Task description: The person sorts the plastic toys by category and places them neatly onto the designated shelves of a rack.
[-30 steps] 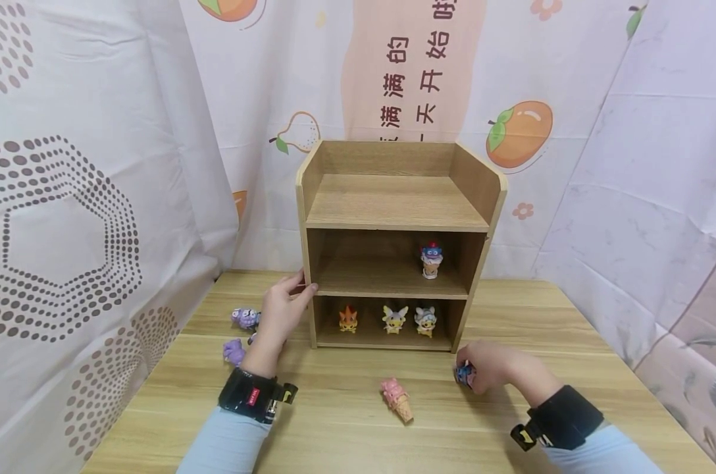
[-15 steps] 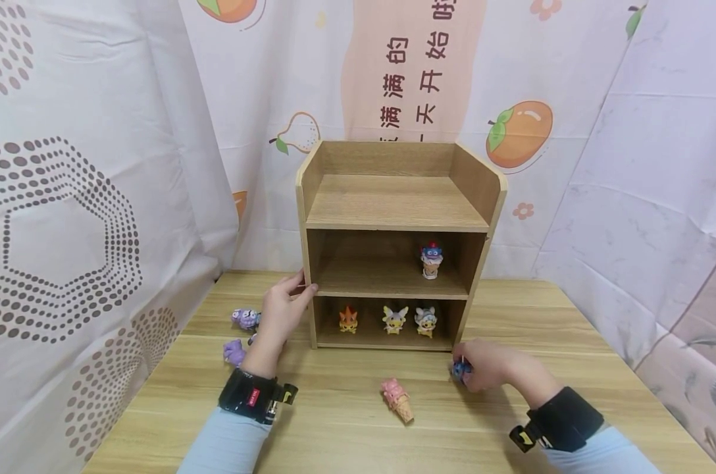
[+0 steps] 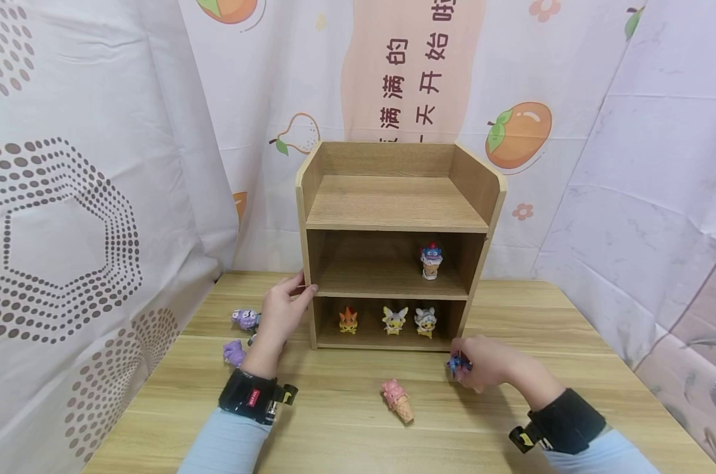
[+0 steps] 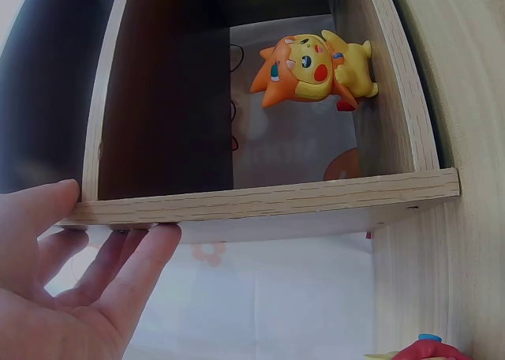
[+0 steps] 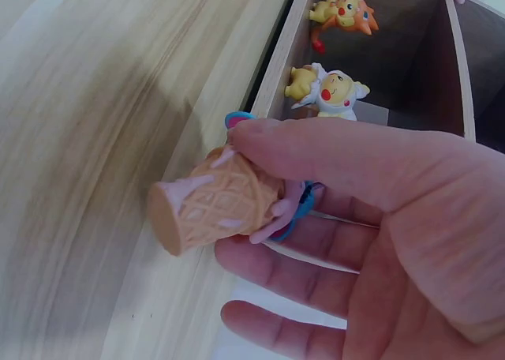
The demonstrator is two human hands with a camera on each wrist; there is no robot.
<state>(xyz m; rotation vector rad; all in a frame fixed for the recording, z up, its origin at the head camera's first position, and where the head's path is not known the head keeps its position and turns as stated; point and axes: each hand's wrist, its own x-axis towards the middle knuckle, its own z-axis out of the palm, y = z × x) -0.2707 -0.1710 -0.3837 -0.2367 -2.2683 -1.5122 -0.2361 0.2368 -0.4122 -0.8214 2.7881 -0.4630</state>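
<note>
In the right wrist view, my right hand [image 5: 379,194] pinches a figurine [image 5: 217,202] with a waffle-cone base between thumb and fingers. Its blue part shows in the head view, by the lower right corner of the wooden shelf [image 3: 393,227]. My left hand [image 3: 282,313] grips the shelf's left side panel [image 4: 260,202], thumb at the front edge and fingers on the outer side. An orange-hooded yellow figurine [image 3: 348,320] stands on the bottom level with two grey-and-yellow figurines [image 3: 395,320]. On the middle level, a blue figurine on a cone [image 3: 431,261] stands at the right.
A pink ice-cream-cone figurine [image 3: 397,399] lies on the table [image 3: 334,441] before the shelf. Purple figurines [image 3: 234,353] lie left of it, partly behind the left forearm. A printed curtain [image 3: 263,79] hangs behind the table.
My right hand has shifted slightly left and toward the shelf with the cone figurine, turning it a little. My left hand has stayed on the side panel.
</note>
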